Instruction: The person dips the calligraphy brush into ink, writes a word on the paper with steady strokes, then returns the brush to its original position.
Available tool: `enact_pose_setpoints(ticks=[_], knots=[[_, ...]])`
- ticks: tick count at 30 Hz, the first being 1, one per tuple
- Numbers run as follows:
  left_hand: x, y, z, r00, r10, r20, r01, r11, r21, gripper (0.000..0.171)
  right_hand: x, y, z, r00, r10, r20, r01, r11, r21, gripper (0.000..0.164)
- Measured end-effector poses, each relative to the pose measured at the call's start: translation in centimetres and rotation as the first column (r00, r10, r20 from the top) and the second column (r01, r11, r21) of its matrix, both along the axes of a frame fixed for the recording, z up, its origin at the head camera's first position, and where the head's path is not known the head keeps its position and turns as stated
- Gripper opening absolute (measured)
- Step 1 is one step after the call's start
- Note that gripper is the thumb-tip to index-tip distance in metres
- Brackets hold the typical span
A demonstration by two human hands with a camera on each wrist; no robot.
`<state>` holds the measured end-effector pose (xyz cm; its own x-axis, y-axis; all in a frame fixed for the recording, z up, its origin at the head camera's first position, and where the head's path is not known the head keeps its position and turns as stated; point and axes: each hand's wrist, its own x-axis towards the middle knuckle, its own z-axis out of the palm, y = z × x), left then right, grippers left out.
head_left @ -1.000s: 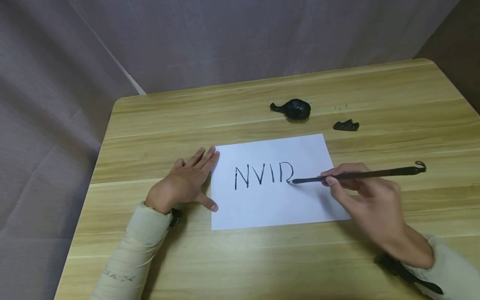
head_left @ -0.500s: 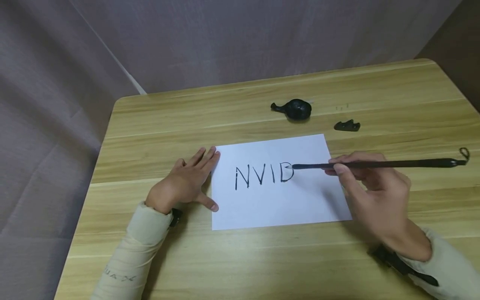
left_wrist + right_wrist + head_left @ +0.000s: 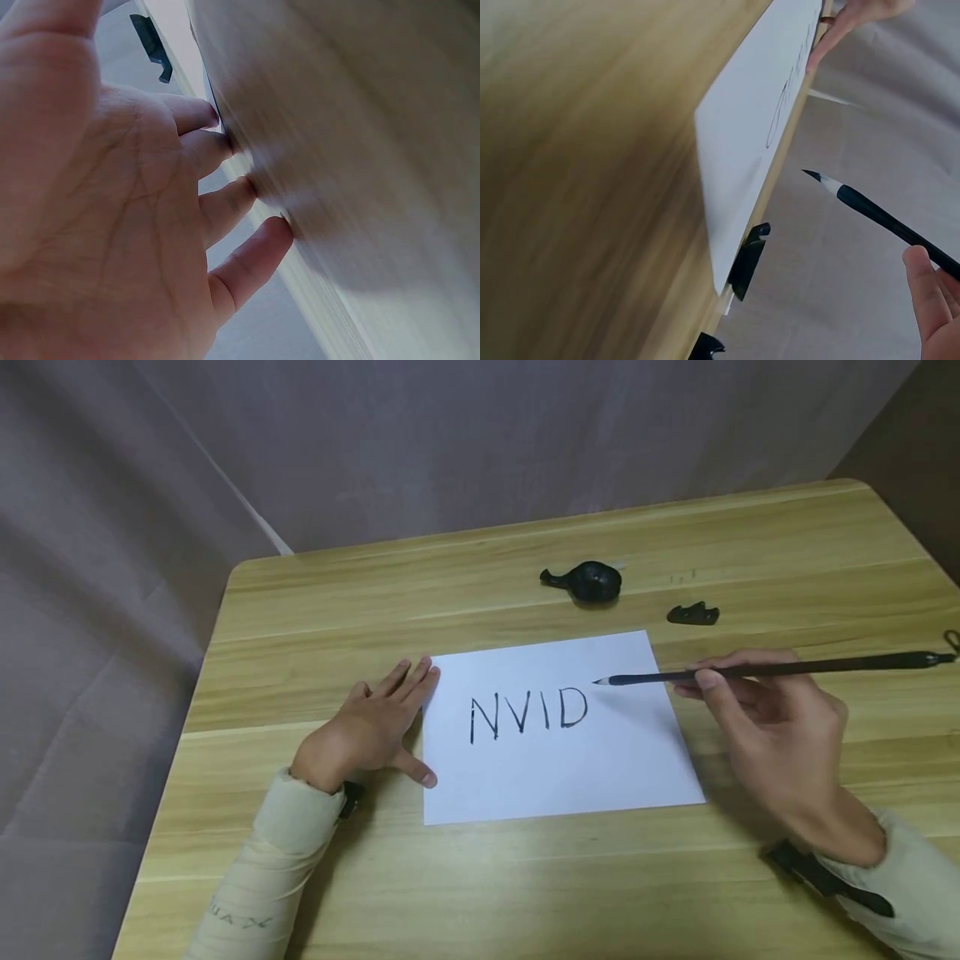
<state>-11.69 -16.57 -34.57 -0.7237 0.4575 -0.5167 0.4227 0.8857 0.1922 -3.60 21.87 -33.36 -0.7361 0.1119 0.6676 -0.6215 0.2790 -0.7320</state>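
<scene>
A white sheet of paper (image 3: pixel 510 785) lies on the wooden table, bearing the black letters N, V, I, D. My left hand (image 3: pixel 367 727) rests at the paper's left edge, fingers and thumb spread, fingertips and thumb tip on its margin. In the left wrist view the palm and fingertips meet the tabletop. My right hand (image 3: pixel 780 735) pinches a dark writing brush (image 3: pixel 825 666) between thumb and fingers, to the right of the paper. The brush lies nearly level, its tip just right of the D. In the right wrist view the black-ended tip stands clear of the paper.
Behind the paper on the table (image 3: pixel 360 593) lies a black, round-bodied object with a narrow neck (image 3: pixel 596 582). To its right sits a small black, peaked piece resembling a brush rest (image 3: pixel 693 613). A grey curtain (image 3: pixel 480 443) hangs beyond the table's back edge.
The D's curve has been closed. The right hand has lifted the brush off the letter and moved it right and away from the person. The left hand has stayed in place.
</scene>
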Motion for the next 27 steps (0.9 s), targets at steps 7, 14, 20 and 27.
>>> enact_pose_setpoints(ticks=[7, 14, 20, 27], knots=[[0.1, 0.0, 0.0, 1.000, -0.003, -0.007, 0.003, 1.000, 0.004, 0.151, -0.2, 0.9, -0.2, 0.997, -0.055, 0.055, 0.048, 0.991, 0.126, 0.018], [0.1, -0.1, 0.0, 1.000, 0.002, -0.014, -0.002, 1.000, 0.010, 0.151, -0.2, 1.3, -0.5, 0.993, -0.066, 0.094, 0.049, 0.983, 0.175, 0.021], [0.1, -0.1, -0.2, 1.000, 0.000, -0.015, 0.000, 1.000, 0.009, 0.152, -0.4, 1.3, -0.6, 0.992, -0.059, 0.110, 0.040, 0.986, 0.160, 0.021], [0.0, -0.1, -0.2, 1.000, -0.004, -0.011, 0.004, 1.000, 0.002, 0.152, -0.6, 1.3, -0.6, 0.988, -0.072, 0.135, 0.048, 0.985, 0.168, 0.022]])
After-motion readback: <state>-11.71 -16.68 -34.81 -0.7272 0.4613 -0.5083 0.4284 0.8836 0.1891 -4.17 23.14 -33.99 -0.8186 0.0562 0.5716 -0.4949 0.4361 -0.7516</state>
